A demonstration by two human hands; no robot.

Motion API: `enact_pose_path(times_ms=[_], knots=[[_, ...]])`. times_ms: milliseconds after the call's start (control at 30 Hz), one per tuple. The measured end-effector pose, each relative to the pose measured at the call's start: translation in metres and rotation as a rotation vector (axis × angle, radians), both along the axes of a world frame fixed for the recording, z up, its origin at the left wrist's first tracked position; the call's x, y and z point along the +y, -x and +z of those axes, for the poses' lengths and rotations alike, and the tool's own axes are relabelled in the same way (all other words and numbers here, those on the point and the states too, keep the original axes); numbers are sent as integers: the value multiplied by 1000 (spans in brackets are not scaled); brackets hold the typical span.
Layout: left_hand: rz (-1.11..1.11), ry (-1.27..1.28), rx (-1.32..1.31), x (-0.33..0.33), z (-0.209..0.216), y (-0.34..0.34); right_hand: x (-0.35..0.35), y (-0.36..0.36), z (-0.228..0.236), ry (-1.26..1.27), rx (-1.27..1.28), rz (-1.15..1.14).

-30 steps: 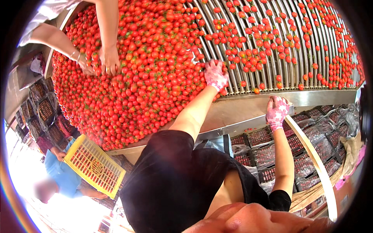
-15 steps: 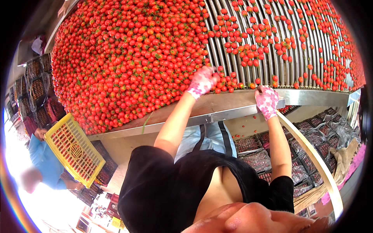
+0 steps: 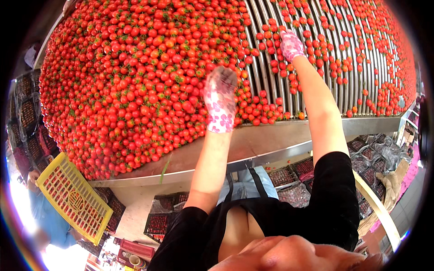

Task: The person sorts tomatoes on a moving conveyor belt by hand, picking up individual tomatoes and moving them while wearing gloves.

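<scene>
My left hand point(image 3: 220, 100), in a white glove with pink flowers and a dark-stained finger area, is over the right edge of a deep heap of cherry tomatoes point(image 3: 131, 86). Its fingers look loosely outstretched, slightly blurred, with nothing visible in them. Farther out to the right, my right hand point(image 3: 292, 46), gloved alike, reaches over the metal rollers point(image 3: 271, 83). Its fingers draw together at the tips beside scattered cherry tomatoes; whatever they hold, if anything, is hidden. Loose tomatoes lie in the gaps between rollers around it.
A metal ledge point(image 3: 271, 135) runs between me and the tomatoes. At the left, a person in blue point(image 3: 56, 221) holds a yellow plastic crate point(image 3: 74, 198). Black crates of tomatoes point(image 3: 158, 221) stand below the ledge. A pale curved strip point(image 3: 377, 207) crosses the lower right.
My right hand has moved from the metal ledge up and out over the rollers. My left hand has turned and shifted slightly left onto the heap. The yellow crate appears lower and farther left.
</scene>
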State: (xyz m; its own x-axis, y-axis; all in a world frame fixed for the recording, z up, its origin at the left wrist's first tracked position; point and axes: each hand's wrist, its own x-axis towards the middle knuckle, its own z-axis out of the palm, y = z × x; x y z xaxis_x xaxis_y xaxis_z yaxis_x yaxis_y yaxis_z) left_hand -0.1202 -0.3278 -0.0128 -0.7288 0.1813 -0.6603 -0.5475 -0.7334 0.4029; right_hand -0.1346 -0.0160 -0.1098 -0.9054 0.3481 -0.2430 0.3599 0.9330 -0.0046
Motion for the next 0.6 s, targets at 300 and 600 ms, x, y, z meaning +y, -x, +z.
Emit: enact_pose_path(times_ms=[300, 600], knots=[[-93, -135, -332, -1, -24, -6, -160, -41, 94, 764, 484, 216], [348, 159, 100, -64, 17, 51, -183, -159, 18, 500, -222, 1012]])
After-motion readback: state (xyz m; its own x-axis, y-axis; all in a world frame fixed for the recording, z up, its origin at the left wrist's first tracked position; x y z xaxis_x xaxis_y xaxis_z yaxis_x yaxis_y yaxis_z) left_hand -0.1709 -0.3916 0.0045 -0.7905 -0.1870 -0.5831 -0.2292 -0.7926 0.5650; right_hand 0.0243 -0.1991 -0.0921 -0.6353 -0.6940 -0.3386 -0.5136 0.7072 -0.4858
